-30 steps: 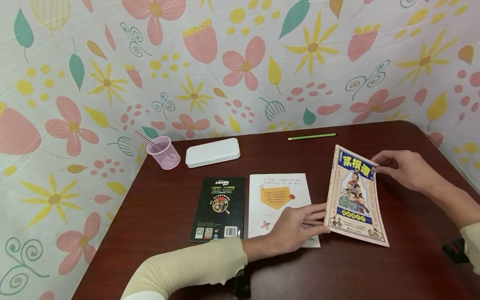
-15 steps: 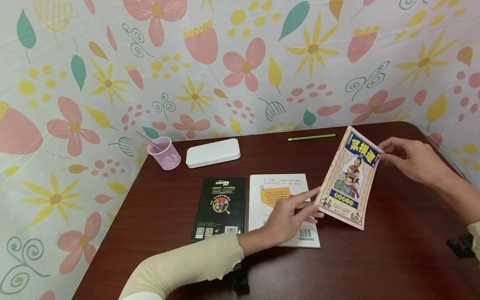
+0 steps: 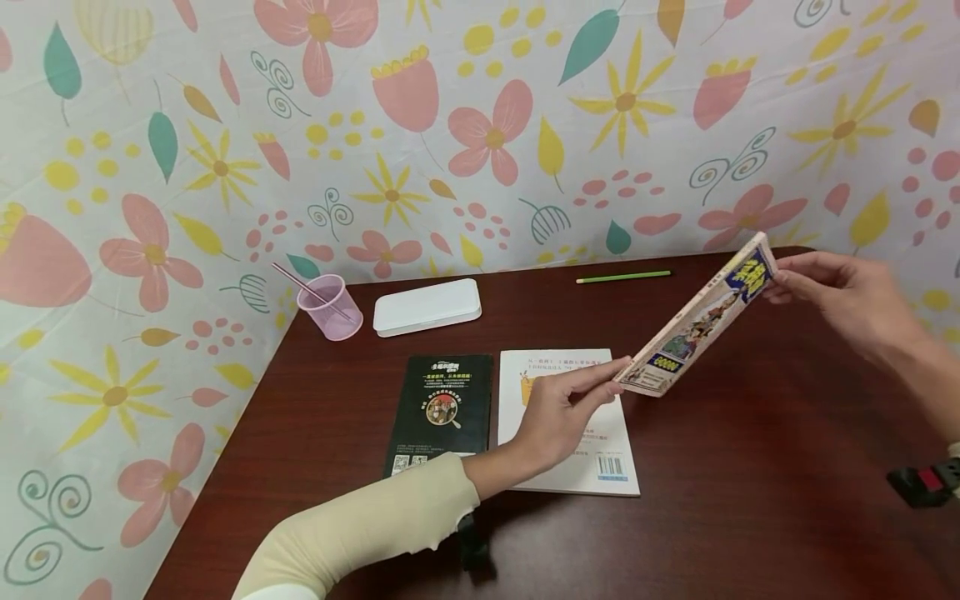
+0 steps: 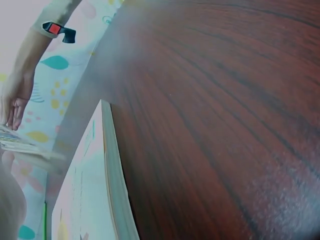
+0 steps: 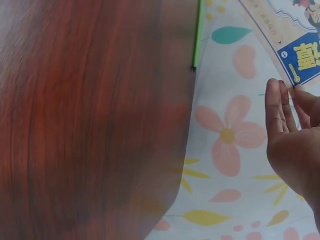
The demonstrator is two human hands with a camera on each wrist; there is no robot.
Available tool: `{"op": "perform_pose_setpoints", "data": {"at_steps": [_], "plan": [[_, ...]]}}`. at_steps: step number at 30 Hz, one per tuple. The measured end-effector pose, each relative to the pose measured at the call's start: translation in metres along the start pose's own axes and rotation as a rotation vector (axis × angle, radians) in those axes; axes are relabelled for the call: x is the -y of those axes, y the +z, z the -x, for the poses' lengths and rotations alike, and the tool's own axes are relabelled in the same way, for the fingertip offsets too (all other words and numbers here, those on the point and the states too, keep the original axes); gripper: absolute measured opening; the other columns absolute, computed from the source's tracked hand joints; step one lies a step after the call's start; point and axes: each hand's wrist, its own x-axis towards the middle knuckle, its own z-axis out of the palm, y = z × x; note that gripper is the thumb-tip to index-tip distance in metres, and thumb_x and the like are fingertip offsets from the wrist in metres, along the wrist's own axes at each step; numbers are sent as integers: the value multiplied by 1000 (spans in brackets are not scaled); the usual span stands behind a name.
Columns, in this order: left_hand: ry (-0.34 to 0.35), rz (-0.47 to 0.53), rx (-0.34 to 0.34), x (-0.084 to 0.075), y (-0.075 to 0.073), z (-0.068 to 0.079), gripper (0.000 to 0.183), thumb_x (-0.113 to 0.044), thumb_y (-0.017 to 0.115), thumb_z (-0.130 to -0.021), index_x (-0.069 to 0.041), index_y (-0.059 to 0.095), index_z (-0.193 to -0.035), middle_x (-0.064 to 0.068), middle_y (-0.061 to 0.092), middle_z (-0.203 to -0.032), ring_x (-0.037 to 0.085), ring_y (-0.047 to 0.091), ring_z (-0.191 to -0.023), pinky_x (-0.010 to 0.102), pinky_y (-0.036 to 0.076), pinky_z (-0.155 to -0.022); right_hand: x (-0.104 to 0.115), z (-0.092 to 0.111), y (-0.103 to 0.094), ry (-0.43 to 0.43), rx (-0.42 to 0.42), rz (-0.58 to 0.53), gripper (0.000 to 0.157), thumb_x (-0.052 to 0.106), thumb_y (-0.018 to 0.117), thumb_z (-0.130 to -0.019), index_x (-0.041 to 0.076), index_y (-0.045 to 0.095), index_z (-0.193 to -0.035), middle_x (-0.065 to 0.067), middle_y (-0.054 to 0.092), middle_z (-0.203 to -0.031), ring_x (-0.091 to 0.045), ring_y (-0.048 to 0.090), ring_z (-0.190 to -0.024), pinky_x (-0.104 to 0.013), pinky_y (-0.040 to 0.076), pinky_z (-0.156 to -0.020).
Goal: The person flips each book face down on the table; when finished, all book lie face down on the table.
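A beige book (image 3: 701, 321) with a blue title block is held tilted above the table, its spine and front cover showing in the head view. My right hand (image 3: 851, 287) pinches its upper right corner between thumb and fingers; the right wrist view shows the same pinch on the book (image 5: 304, 57). At the lower left corner, my left hand (image 3: 558, 412) grips the book between thumb and fingers. Under that hand lies a white book (image 3: 611, 450), back cover up and partly covered. Beside it is a black book (image 3: 442, 408), its lower edge hidden by the left sleeve.
A lilac cup (image 3: 330, 307) holding a thin stick stands at the back left of the dark wooden table (image 3: 675, 517). Near it lies a white case (image 3: 427, 306). A green pencil (image 3: 624, 277) lies along the back edge, before a flower-patterned cloth (image 3: 495, 200).
Both hands have raised the beige book and tipped it, so its cover now appears narrow and its spine shows. The left hand has moved up and slightly left over the white book.
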Motion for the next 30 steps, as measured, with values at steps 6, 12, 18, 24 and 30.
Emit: {"op": "perform_pose_setpoints", "data": {"at_steps": [6,12,18,24,30], "plan": [[18,-107,-61,-1,-4,-1,29,-14,71,-104,-9,76,-132,3,76,-126,-4,69,-112,25,59,-91,4,3,-3,109,33,-143,27,31,64,-106,26,79,-128,27,74,-104,7,71,-90,-10,53,-75],[128,-268,-58,1,-7,-1,25,-14,73,-103,-8,79,-127,0,77,-122,-6,67,-114,19,58,-88,10,4,-5,231,70,-317,25,30,70,-104,33,80,-127,25,75,-106,5,70,-91,-20,58,-67],[295,-492,-7,4,-12,0,20,-13,74,-102,-11,82,-120,-2,78,-120,-6,68,-111,11,52,-89,12,3,0,338,157,-430,18,30,71,-104,38,83,-113,13,79,-98,-8,75,-81,-28,61,-64],[398,-697,89,9,-10,5,21,-20,73,-103,-15,82,-121,-6,79,-117,-4,73,-96,4,48,-81,1,6,9,241,155,-123,22,36,73,-102,42,80,-123,32,71,-102,7,66,-89,-16,53,-72],[410,-731,128,14,-2,12,19,-22,76,-101,-16,84,-117,-9,79,-113,-5,73,-91,6,49,-79,-12,8,17,208,160,-46,31,36,76,-101,28,78,-131,34,68,-103,11,67,-92,-16,57,-76]]}}
